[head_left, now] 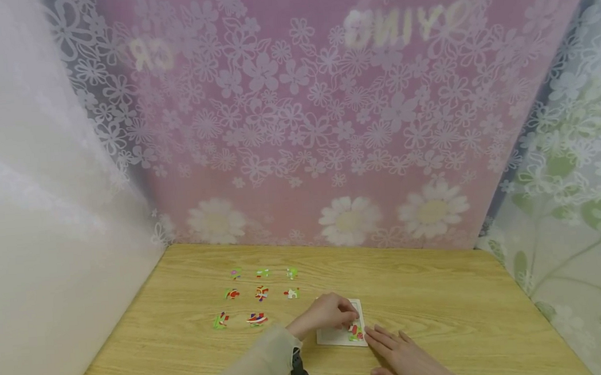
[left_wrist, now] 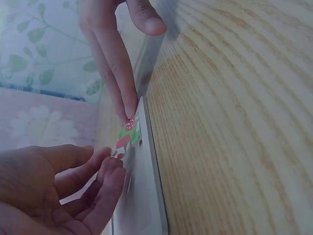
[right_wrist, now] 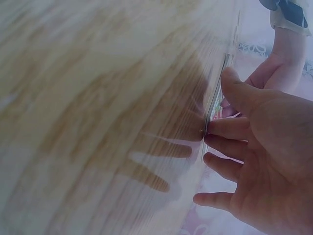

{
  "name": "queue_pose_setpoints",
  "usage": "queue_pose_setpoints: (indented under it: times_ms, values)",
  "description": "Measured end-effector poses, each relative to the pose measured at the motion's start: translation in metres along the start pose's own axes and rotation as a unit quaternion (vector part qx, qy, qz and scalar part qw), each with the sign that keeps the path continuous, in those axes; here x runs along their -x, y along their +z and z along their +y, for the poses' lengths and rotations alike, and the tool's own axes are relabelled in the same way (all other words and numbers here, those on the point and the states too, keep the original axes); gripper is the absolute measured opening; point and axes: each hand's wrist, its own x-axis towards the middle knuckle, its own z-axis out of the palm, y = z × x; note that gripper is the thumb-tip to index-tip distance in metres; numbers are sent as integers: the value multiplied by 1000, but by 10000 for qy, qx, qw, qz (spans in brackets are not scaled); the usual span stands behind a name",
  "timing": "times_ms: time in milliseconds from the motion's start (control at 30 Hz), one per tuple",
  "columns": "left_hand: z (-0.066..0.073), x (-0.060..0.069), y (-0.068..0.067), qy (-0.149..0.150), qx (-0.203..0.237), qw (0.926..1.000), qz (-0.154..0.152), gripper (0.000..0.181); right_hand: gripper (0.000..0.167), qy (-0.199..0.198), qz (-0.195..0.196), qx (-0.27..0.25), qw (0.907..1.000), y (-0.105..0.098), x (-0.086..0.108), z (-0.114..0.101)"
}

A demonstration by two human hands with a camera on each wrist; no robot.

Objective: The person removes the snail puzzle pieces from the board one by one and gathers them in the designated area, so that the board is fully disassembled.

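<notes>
A shallow white puzzle tray (head_left: 333, 339) lies on the table in front of me, with a green and red mushroom-patterned piece (head_left: 356, 334) in its near right corner. My left hand (head_left: 329, 312) reaches over the tray from the left. Its curled fingertips pinch a small puzzle piece (left_wrist: 119, 152) right beside the mushroom piece; the fingers partly hide it. With fingers extended, my right hand (head_left: 406, 356) rests at the tray's right edge. In the right wrist view, the fingertips of that hand (right_wrist: 274, 152) touch the tray's side (right_wrist: 215, 98).
Several loose colourful puzzle pieces lie in spaced rows left of the tray, among them a boat-like piece (head_left: 257, 319) and a red-and-green one (head_left: 232, 294). The wood-grain table (head_left: 441, 293) meets a flowered pink curtain (head_left: 278, 154) at the back. A black wrist strap (head_left: 298, 371) circles the left wrist.
</notes>
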Motion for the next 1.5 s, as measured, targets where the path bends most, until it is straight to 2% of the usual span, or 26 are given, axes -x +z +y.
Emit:
queue_pose_setpoints:
  times_ms: [133,300,400,667,1033,1333,1500]
  values:
    - [0,1,-1,-14,38,10000,-30,13,72,-25,13,-5,10000,0,0,-1]
    - [-5,-1,-1,186,-179,9996,-151,9,74,23,-74,-64,9999,-1,-1,0]
    - [-7,0,-2,206,-284,9993,-133,7,74,14,-68,-49,10000,-1,-1,0]
    - [-6,2,-7,154,102,9998,-42,4,75,68,-88,-50,9999,-2,0,-2]
    - [-7,1,-35,365,512,9980,66,4,74,54,-8,23,10000,0,0,-2]
    - [-17,10,-53,346,431,9984,133,6,76,250,-220,-258,9991,-2,-1,-3]
    - [-25,19,-67,332,643,9972,181,4,76,262,-247,-293,9989,-2,-1,-2]
